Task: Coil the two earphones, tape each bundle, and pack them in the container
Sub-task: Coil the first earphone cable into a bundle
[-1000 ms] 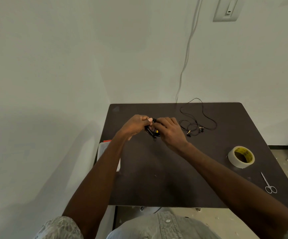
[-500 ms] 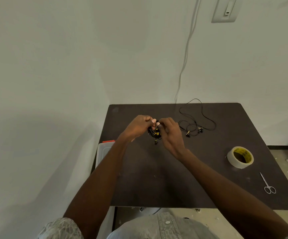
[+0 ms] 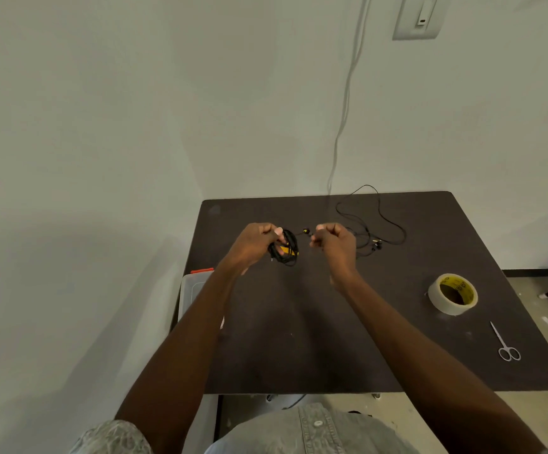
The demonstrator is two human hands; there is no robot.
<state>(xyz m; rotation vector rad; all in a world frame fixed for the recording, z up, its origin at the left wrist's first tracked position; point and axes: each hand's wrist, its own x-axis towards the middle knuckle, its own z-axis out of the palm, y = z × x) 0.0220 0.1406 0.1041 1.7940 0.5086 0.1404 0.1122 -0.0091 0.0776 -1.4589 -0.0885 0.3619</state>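
My left hand [image 3: 254,244] grips a coiled black earphone bundle [image 3: 286,247] with a yellow band on it, held above the dark table [image 3: 331,339]. My right hand [image 3: 333,242] is a short way to the right, fingers curled, pinching the loose end of that earphone's cord, which runs taut from the bundle past a small earbud [image 3: 305,230]. The second black earphone [image 3: 374,224] lies uncoiled on the table at the back right. A roll of clear tape [image 3: 452,293] with a yellow core lies to the right. A translucent container [image 3: 194,290] with an orange clip sits off the table's left edge.
Small silver scissors [image 3: 505,344] lie near the table's front right corner. A white cable [image 3: 344,103] hangs down the wall behind the table, under a wall switch plate [image 3: 418,16]. The wall stands close on the left.
My hands were together working at the bundle; now the right hand has pulled away to the right, drawing a cord end out, while the left keeps the bundle.
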